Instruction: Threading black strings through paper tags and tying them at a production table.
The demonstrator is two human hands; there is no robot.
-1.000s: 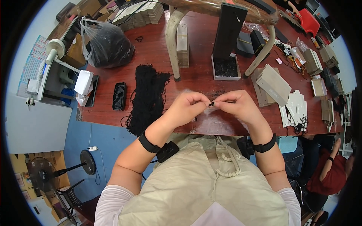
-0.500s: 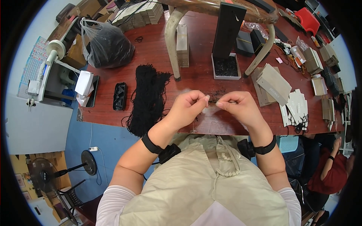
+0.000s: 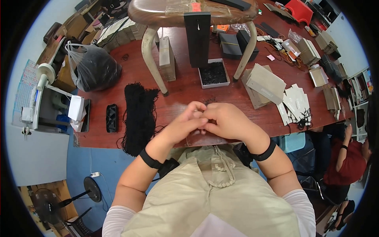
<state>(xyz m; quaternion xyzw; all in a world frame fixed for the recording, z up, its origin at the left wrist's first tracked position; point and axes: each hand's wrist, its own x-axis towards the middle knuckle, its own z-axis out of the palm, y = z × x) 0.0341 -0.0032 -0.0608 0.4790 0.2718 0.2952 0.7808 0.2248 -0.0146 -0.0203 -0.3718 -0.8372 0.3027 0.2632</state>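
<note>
Reddish wood spans the table [image 3: 181, 89]. Over its near edge, left hand [image 3: 183, 125] and right hand [image 3: 228, 120] meet, curled, fingertips seemingly touching; whether they pinch anything I cannot tell. Such close fingerwork likely wants a light, steady touch. Just left lies a bundle of cords [image 3: 139, 116], black, limp, stringy; farther off, a white box [image 3: 215, 85] holds black bits [image 3: 214, 74].

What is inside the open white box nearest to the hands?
The open white box holds a heap of small black pieces. They cover its bottom, so anything beneath is hidden; the black panel covers its back left corner.
</note>
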